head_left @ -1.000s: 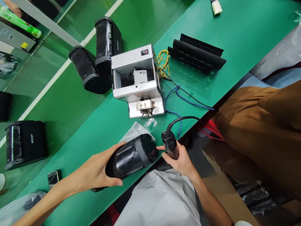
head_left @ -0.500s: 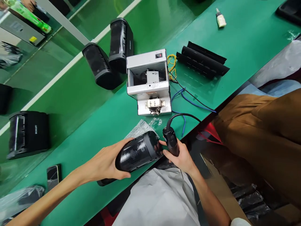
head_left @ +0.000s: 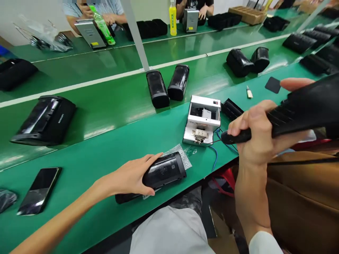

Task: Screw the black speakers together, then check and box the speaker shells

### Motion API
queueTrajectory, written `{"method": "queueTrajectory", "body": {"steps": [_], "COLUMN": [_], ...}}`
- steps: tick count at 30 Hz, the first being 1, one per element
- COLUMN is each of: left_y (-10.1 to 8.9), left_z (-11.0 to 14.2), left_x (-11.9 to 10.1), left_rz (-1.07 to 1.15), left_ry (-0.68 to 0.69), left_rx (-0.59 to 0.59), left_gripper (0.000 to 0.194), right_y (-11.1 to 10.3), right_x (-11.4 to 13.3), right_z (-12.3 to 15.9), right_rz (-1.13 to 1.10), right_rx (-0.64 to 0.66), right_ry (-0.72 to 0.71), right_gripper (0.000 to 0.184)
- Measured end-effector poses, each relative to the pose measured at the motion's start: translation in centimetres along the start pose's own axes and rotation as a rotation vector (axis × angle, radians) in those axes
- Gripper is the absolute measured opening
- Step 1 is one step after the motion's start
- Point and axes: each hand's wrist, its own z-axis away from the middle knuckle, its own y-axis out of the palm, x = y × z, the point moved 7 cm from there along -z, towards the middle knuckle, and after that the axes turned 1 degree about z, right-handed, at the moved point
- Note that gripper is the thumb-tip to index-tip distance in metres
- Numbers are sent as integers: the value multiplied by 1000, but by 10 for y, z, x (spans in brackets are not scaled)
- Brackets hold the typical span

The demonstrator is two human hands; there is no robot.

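Note:
My left hand is wrapped over a black speaker with a perforated grille. The speaker lies on its side at the table's near edge, partly on a clear bubble-wrap sheet. Raised at the right, close to the camera, my right hand grips a black corded electric screwdriver. Its narrow end points left, and its thick body runs out past the right edge. Behind that narrow end stands a white screw feeder with an open top bay.
Two black speakers stand behind the feeder, and another speaker is at left. A phone lies at the near left. Beyond the feeder are black curved panels and a small bottle. Co-workers sit across the bench.
My right hand has lifted the screwdriver from beside the speaker's end, up and right toward the camera. My left hand stays on the speaker. The view has tilted up, showing more bench.

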Motion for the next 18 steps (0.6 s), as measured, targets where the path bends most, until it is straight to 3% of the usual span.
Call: {"method": "queueTrajectory", "body": {"steps": [3,5,7,10,13,16,18], "left_y": [13,26,35,40,39,41,44], "left_z": [7,12,14,11,10,9,10], "left_x": [-21,-37,-46,-51,-51,-51,-51], "left_rz": [-99,-141,-187,-241,-237,-214,-199], "left_ry": [275,489,606,641,650,649,653], "left_rx": [-194,-316,-419,-515,-545,-559,-569], "left_gripper": [94,78,64,50,46,46,47], "right_y": [26,35,40,51,61,56,50], "right_x": [-7,-12,-15,-17,-22,-17,-4], "right_z": [-14,-18,-18,-13,-4,3,7], "right_rz": [-30,-55,-77,-76,-67,-80,-92], "right_rx": [6,29,33,78,130,126,152], "right_ry": [-117,-142,-168,-190,-125,-29,19], "right_gripper": [30,31,32,30,27,33,23]}}
